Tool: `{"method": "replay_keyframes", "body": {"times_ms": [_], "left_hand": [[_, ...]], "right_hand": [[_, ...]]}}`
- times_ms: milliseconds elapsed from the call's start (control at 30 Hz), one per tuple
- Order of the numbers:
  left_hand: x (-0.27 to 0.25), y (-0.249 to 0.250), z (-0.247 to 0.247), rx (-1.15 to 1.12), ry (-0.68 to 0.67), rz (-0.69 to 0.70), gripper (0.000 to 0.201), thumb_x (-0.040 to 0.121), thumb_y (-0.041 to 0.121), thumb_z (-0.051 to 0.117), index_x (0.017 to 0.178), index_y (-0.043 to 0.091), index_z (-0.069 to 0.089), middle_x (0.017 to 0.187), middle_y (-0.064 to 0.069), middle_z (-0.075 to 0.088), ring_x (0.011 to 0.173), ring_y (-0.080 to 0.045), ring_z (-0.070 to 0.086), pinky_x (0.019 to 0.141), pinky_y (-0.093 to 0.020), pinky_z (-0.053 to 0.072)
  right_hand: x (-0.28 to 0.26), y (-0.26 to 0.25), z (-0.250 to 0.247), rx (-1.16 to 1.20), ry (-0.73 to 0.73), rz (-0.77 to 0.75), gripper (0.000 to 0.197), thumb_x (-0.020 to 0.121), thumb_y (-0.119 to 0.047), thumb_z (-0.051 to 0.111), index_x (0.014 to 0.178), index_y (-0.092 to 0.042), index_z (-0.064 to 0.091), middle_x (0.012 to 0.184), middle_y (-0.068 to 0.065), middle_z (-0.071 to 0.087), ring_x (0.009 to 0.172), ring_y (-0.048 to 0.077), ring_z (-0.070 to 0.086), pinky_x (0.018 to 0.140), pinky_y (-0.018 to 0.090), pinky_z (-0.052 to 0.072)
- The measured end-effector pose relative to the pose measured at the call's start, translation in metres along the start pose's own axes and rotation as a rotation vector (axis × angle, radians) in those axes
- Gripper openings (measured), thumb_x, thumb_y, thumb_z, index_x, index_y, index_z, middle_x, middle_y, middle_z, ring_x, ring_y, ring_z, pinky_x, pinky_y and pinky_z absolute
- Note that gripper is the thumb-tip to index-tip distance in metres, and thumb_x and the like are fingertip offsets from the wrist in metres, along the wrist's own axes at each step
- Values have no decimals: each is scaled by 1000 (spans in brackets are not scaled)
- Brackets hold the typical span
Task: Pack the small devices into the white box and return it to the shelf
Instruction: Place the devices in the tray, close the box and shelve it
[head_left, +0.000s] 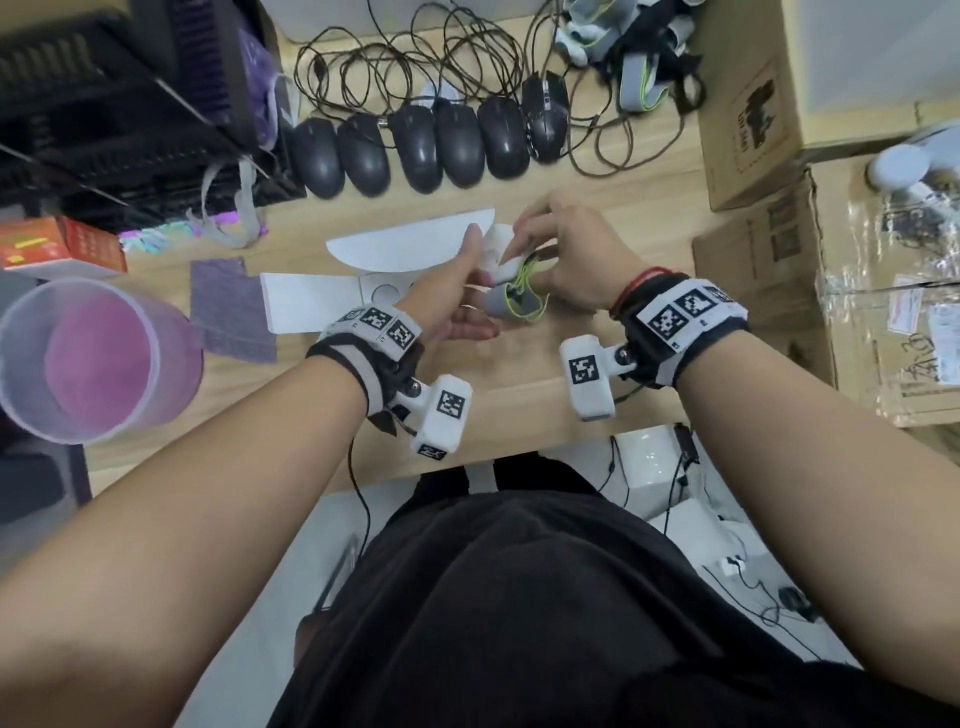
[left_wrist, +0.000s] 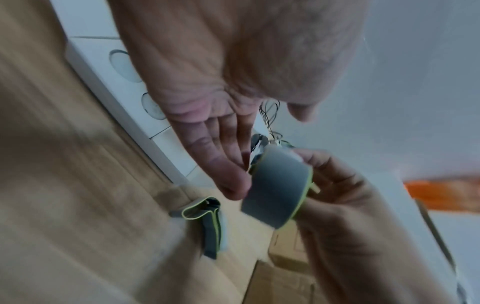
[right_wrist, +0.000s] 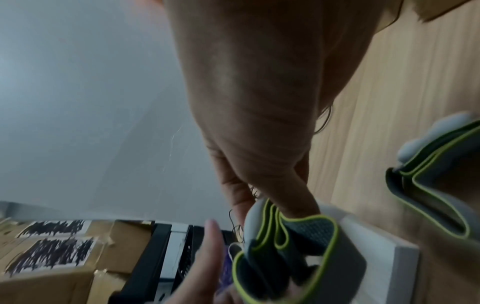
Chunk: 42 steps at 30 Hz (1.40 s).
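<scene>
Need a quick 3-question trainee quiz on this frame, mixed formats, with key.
1. True or false: the right hand grips the small white device with the grey, green-edged strap.
2. How many black computer mice lie in the row on the wooden desk? A) four B) six C) eight
3. Fill in: the left hand, fingers straight, is held ____ the strap device.

Key: 1 true; 2 B; 3 beside. The head view shows the flat white box lying on the desk to the left of the hands. The left wrist view shows a second folded strap on the desk.
</scene>
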<state>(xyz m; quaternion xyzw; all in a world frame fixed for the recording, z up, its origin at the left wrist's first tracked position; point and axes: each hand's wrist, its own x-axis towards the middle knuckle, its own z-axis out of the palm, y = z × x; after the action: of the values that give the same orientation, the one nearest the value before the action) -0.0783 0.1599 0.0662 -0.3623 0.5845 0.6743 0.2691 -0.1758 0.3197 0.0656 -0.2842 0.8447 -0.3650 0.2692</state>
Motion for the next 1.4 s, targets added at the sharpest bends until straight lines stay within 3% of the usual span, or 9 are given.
{"method": "replay_keyframes", "body": {"times_ms": [133, 300, 433, 533, 633, 767, 933, 1167, 1400], "left_hand": [[-7, -9, -13, -57, -83, 37, 57, 89, 56, 63, 126, 13, 63, 124, -20, 67, 91, -23, 66, 65, -24, 57], [-12, -23, -26, -119, -107, -6, 13, 97, 19, 63, 93, 7, 66, 84, -3, 70, 78, -15, 64, 73, -25, 59], [-7, -37, -36, -75, -82, -36, 16, 95, 10, 64, 103, -3, 65, 93, -14, 63, 77, -20, 56, 72, -27, 56], [0, -46, -43, -73, 20, -59, 36, 91, 8, 69, 118, -13, 60, 101, -19, 65, 82, -22, 64, 74, -29, 59], [9, -54, -49, -66, 64, -72, 38, 87, 7, 73, 118, -12, 60, 101, -17, 66, 82, -21, 68, 72, -29, 59], [12, -55, -52, -19, 94, -74, 16, 88, 7, 73, 100, 4, 62, 97, -15, 67, 79, -22, 66, 71, -29, 59], [17, -56, -54, 11, 114, -82, 56, 81, 11, 78, 131, 3, 53, 119, -17, 66, 102, -30, 68, 91, -46, 57], [16, -53, -46, -62, 112, -118, 27, 95, 7, 54, 121, 0, 56, 85, -11, 62, 61, -15, 60, 47, -21, 48], [11, -62, -44, -159, 66, -217, 20, 98, 14, 47, 117, 10, 50, 96, -12, 64, 70, -21, 62, 56, -26, 50]], "right_hand": [[-1, -16, 11, 41, -74, -41, 35, 64, 12, 74, 90, -10, 74, 107, 9, 59, 92, 22, 65, 84, 34, 58], [-1, -5, 11, 160, 13, 91, 38, 74, 12, 55, 93, -20, 65, 101, 0, 69, 92, 15, 69, 76, 23, 55], [1, 42, 15, -113, 179, 470, 24, 80, -15, 63, 103, -22, 64, 107, 2, 65, 97, 20, 62, 85, 27, 48], [0, 72, 27, -228, 22, 697, 55, 78, -52, 67, 122, -22, 54, 126, 11, 54, 109, 31, 57, 92, 36, 46], [1, 85, 45, -251, -26, 737, 69, 70, -65, 65, 126, -28, 48, 123, 10, 46, 105, 33, 55, 93, 39, 48], [8, 86, 54, -318, -25, 681, 49, 72, -54, 72, 110, -28, 54, 112, 8, 50, 89, 28, 56, 83, 33, 48], [10, 81, 54, -399, -66, 574, 17, 78, -30, 69, 91, -25, 60, 102, 8, 65, 88, 28, 59, 73, 29, 46], [-12, 40, 57, -102, -230, 427, 23, 79, -13, 76, 101, -18, 73, 83, -7, 65, 83, 19, 63, 70, 22, 43], [-19, 7, 89, 230, -275, 356, 33, 73, 8, 69, 89, -18, 80, 86, 6, 74, 69, 10, 62, 63, 19, 53]]}}
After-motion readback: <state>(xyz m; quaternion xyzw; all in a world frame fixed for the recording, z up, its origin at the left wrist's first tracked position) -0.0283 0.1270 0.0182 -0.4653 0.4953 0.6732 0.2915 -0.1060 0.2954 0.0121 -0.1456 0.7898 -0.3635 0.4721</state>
